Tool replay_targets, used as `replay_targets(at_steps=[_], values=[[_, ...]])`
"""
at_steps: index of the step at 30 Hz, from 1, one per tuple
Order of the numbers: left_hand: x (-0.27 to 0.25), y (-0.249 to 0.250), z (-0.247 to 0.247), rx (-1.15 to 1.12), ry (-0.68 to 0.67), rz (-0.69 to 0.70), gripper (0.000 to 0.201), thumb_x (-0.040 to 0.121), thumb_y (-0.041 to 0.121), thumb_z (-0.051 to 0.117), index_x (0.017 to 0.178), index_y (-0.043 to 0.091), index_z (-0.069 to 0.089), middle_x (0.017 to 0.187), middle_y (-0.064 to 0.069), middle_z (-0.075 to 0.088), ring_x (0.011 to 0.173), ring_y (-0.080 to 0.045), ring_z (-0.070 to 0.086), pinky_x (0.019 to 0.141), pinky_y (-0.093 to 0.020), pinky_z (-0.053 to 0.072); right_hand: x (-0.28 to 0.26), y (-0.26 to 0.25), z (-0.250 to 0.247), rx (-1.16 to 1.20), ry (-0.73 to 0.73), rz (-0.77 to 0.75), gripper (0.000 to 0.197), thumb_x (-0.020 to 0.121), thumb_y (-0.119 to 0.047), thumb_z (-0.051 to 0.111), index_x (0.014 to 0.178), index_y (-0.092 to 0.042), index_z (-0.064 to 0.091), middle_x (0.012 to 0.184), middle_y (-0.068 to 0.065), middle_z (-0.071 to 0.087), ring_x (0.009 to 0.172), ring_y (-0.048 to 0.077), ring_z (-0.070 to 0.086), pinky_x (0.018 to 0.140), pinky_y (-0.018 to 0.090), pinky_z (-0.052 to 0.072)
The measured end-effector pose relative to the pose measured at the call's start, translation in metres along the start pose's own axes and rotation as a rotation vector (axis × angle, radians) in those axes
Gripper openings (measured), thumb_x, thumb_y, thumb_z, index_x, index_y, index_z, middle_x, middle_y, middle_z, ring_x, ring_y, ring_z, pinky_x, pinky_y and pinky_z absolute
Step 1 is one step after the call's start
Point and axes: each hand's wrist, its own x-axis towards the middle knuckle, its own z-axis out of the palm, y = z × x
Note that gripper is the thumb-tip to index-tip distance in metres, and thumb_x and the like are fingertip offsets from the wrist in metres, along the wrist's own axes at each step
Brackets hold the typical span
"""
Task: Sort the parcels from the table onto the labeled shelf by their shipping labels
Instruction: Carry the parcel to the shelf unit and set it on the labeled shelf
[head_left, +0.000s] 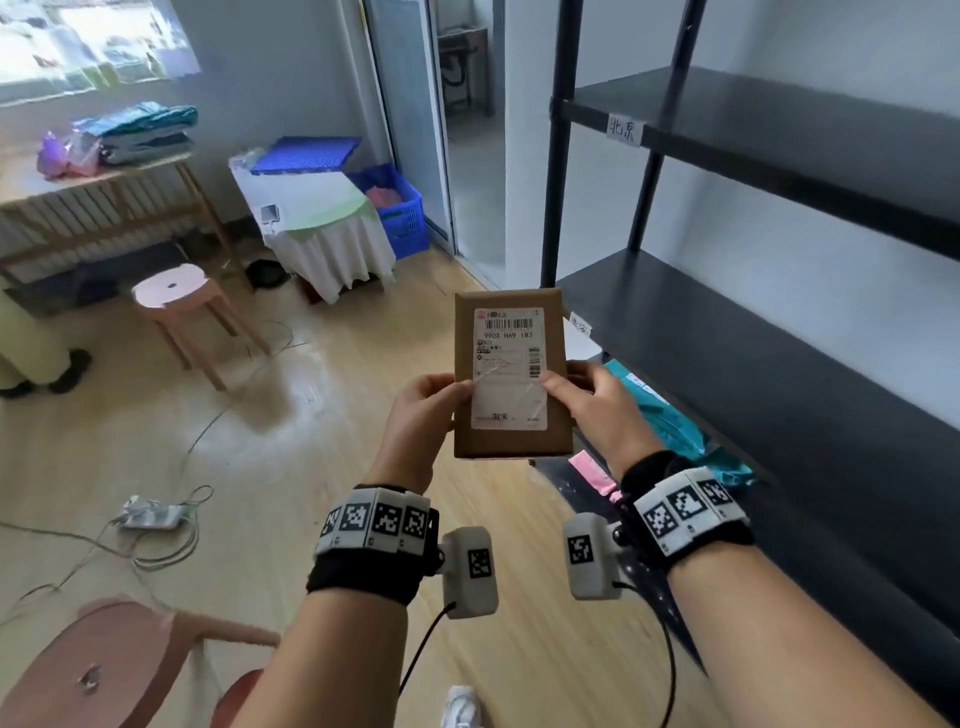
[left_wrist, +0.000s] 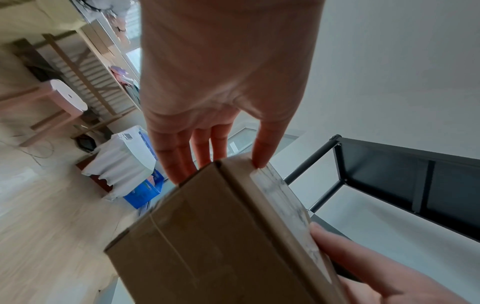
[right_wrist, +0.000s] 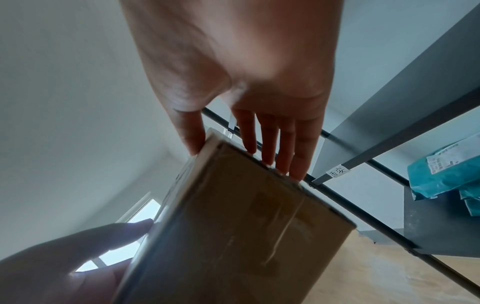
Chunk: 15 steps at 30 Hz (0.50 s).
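I hold a flat brown cardboard parcel (head_left: 511, 322) upright in front of me, its white shipping label (head_left: 506, 395) facing me. My left hand (head_left: 421, 421) pinches its left edge, thumb on the label, fingers behind. My right hand (head_left: 602, 405) pinches the right edge the same way. The wrist views show the parcel (left_wrist: 207, 236) (right_wrist: 246, 226) from below, with the left hand (left_wrist: 215, 115) and right hand (right_wrist: 249, 102) reaching onto it. The black shelf (head_left: 779, 364) stands to my right, with paper labels on its edges: one (head_left: 625, 130) on the upper board, another (right_wrist: 337, 171) lower.
Teal parcels (head_left: 675, 421) (right_wrist: 446, 170) and a pink one (head_left: 592, 470) lie on a low shelf board. Pink stools (head_left: 179, 299) (head_left: 93, 670), a wooden table (head_left: 98, 182), a blue crate (head_left: 400, 208) and a power strip (head_left: 150, 517) with cables occupy the wooden floor on the left.
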Motion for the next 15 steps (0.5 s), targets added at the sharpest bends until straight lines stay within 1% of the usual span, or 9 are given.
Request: replay_targets(at_steps=[3,5,7,9,10,11,13,14,15], values=[[0.034,0.012,-0.019,0.037,-0.048,-0.001,0.017,0.096,0.015,0.062,0.11,0.007,0.065,0.109,-0.016,0.073,0.101,-0.026,0.071,0.079,-0.034,0.058,0.019,-0.01,0.026,-0.008,0.072,0.009,0.053,0.086,-0.049,0.067,0.129,-0.02,0.058,0.12,-0.001,0.069,0.106,0.017,0.068,0.09,0.036,0.058],[0.054,0.018,-0.027,0.064,-0.092,0.012,0.017,0.096,0.014,0.062,0.111,0.006,0.066,0.108,-0.014,0.074,0.096,-0.024,0.071,0.074,-0.029,0.058,0.029,-0.013,0.039,-0.003,0.111,0.013,0.055,0.082,-0.053,0.066,0.127,-0.022,0.059,0.121,-0.002,0.069,0.111,0.019,0.067,0.096,0.042,0.055],[0.073,0.021,-0.03,0.089,-0.161,0.018,0.021,0.097,0.011,0.059,0.116,0.006,0.066,0.105,-0.011,0.074,0.089,-0.019,0.071,0.064,-0.021,0.058,0.037,-0.015,0.047,-0.006,0.142,0.026,0.052,0.085,-0.051,0.066,0.128,-0.023,0.058,0.122,-0.003,0.069,0.112,0.019,0.066,0.098,0.042,0.055],[0.09,0.022,-0.027,0.109,-0.224,0.014,0.026,0.097,0.008,0.057,0.121,0.007,0.067,0.105,-0.01,0.075,0.081,-0.013,0.072,0.059,-0.016,0.056,0.046,-0.014,0.048,-0.012,0.178,0.037,0.051,0.086,-0.05,0.065,0.13,-0.024,0.058,0.123,-0.003,0.068,0.113,0.019,0.066,0.097,0.041,0.055],[0.098,0.022,-0.023,0.122,-0.247,0.013,0.028,0.097,0.007,0.057,0.122,0.006,0.068,0.103,-0.01,0.075,0.078,-0.011,0.073,0.058,-0.016,0.056,0.05,-0.014,0.047,-0.008,0.193,0.044,0.05,0.087,-0.049,0.065,0.129,-0.024,0.058,0.122,-0.002,0.068,0.11,0.018,0.067,0.093,0.037,0.056],[0.106,0.022,-0.018,0.137,-0.273,0.016,0.029,0.096,0.007,0.056,0.122,0.006,0.069,0.102,-0.009,0.075,0.077,-0.011,0.072,0.058,-0.016,0.055,0.054,-0.014,0.044,-0.006,0.209,0.053,0.046,0.088,-0.047,0.065,0.127,-0.023,0.058,0.12,-0.002,0.069,0.105,0.016,0.068,0.086,0.029,0.058],[0.125,0.021,-0.004,0.155,-0.326,0.012,0.029,0.096,0.007,0.055,0.122,0.006,0.07,0.101,-0.008,0.075,0.08,-0.014,0.072,0.059,-0.017,0.055,0.064,-0.013,0.034,-0.015,0.247,0.067,0.033,0.091,-0.041,0.065,0.119,-0.026,0.057,0.111,-0.006,0.067,0.092,0.006,0.067,0.064,0.01,0.053],[0.134,0.02,0.004,0.16,-0.339,0.002,0.029,0.095,0.008,0.056,0.12,0.006,0.07,0.101,-0.008,0.075,0.082,-0.015,0.072,0.061,-0.019,0.056,0.07,-0.011,0.028,-0.019,0.263,0.076,0.029,0.092,-0.039,0.065,0.117,-0.028,0.057,0.108,-0.008,0.067,0.089,0.002,0.066,0.058,0.007,0.05],[0.143,0.02,0.013,0.17,-0.344,-0.006,0.029,0.093,0.011,0.059,0.119,0.006,0.07,0.102,-0.009,0.075,0.085,-0.018,0.073,0.065,-0.023,0.059,0.077,-0.01,0.022,-0.023,0.279,0.088,0.029,0.092,-0.038,0.065,0.118,-0.027,0.058,0.107,-0.007,0.068,0.088,0.001,0.066,0.057,0.008,0.049]])
